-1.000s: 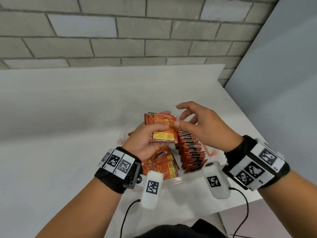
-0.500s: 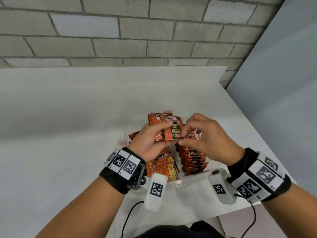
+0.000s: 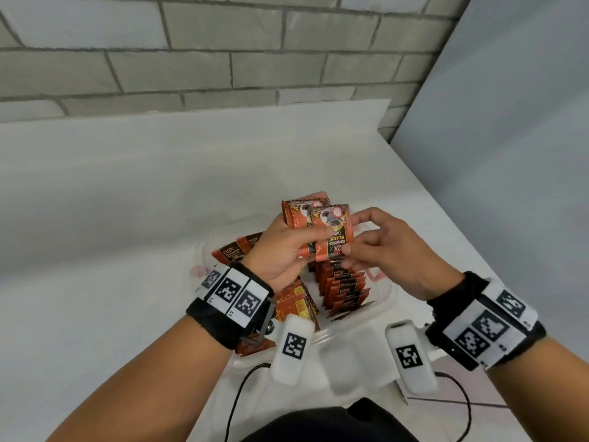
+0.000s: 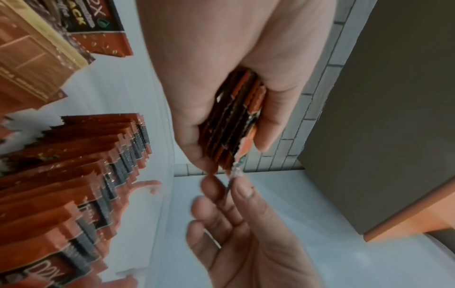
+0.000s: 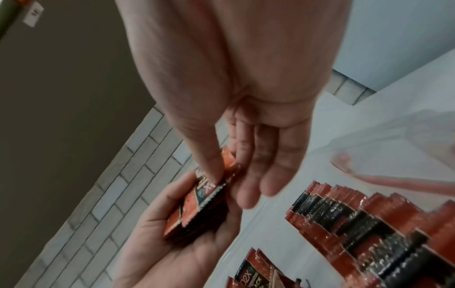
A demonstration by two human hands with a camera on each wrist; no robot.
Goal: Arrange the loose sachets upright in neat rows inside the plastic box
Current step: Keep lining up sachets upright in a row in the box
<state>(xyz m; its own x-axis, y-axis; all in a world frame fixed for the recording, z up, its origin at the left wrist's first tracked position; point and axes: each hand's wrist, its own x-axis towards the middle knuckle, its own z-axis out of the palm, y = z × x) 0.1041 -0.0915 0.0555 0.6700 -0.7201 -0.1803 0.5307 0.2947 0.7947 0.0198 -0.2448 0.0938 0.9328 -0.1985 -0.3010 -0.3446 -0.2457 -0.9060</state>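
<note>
My left hand (image 3: 287,250) grips a small stack of orange-and-black sachets (image 3: 299,224) above the clear plastic box (image 3: 387,298). My right hand (image 3: 366,240) pinches the front sachet (image 3: 334,234) of that stack by its right edge, thumb on its printed face. The left wrist view shows the stack (image 4: 231,124) edge-on in my left palm, with right fingertips (image 4: 242,192) on its outermost sachet. In the right wrist view my right thumb presses on the top sachet (image 5: 209,187). A row of upright sachets (image 3: 344,288) stands in the box's right half.
Loose sachets lie tumbled in the box's left half (image 3: 296,304) and at its far left (image 3: 236,250). The box sits near the front right corner of a white table (image 3: 127,202). A brick wall (image 3: 223,59) is behind, and a grey panel (image 3: 510,154) stands to the right.
My right hand came onto the stack in my left hand. The front sachet, first showing its yellow back, now shows its printed face and stands slightly offset to the right.
</note>
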